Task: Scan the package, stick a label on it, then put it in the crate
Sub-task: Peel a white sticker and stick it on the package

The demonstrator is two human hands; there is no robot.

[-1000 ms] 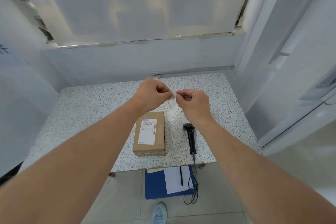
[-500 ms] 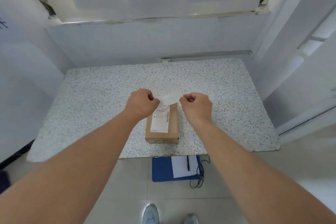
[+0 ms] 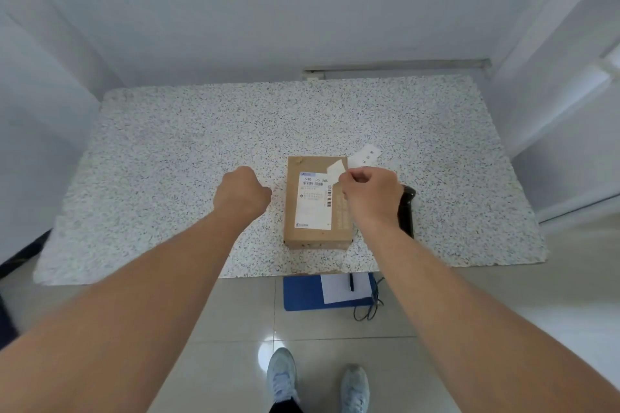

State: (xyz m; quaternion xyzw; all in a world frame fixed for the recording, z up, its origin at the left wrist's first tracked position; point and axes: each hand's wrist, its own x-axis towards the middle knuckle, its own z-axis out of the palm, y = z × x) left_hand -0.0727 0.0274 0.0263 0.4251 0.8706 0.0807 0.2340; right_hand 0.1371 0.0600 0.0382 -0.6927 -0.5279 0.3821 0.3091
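Speckled table (image 3: 167,151) — one package (image 3: 317,204), one scanner (image 3: 406,208); right hand (image 3: 369,194) fingers pinching label (image 3: 336,168), left hand (image 3: 241,193) clenched.

The package (image 3: 317,203) is sitting on the surface (image 3: 167,144), near its front edge and right of centre. The left hand (image 3: 241,193) is hovering just left of the package, apart from it. The right hand (image 3: 369,193) is hanging over the package's right edge, pinching a label (image 3: 336,168) above its far right corner. A label sheet (image 3: 364,156) is lying just behind that corner. The scanner (image 3: 406,209) is lying right of the package, partly hidden by the right hand. On the floor below the front edge, a clipboard (image 3: 302,293) is lying with a paper (image 3: 337,288) and pen (image 3: 351,282) on it.
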